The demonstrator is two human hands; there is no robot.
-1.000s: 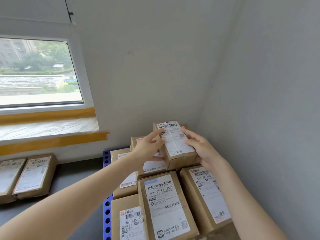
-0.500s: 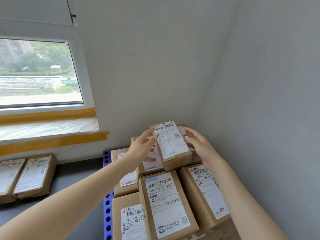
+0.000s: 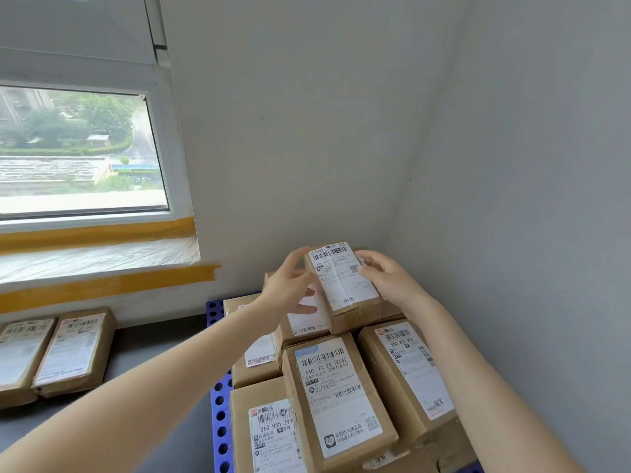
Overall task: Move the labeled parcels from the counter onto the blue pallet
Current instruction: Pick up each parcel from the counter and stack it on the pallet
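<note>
a labeled parcel (image 3: 345, 285) is held atop the stack on the blue pallet (image 3: 218, 397), at 1 o'clock; left hand (image 3: 286, 288) and right hand (image 3: 386, 278) fingers are curled against its sides.

We see both bare forearms reaching forward and up from the bottom corners, converging toward the far right corner of the pallet stack. Our left hand (image 3: 286, 291) is at the left side of the top parcel (image 3: 345, 285), thumb up against its upper left edge, fingers (image 3: 305, 308) extended below beside it. Our right hand (image 3: 387, 278) sits at the parcel's right side, its fingers curled onto the label edge, wrist bent slightly inward. Both arms are nearly straight, sleeves out of sight.
</note>
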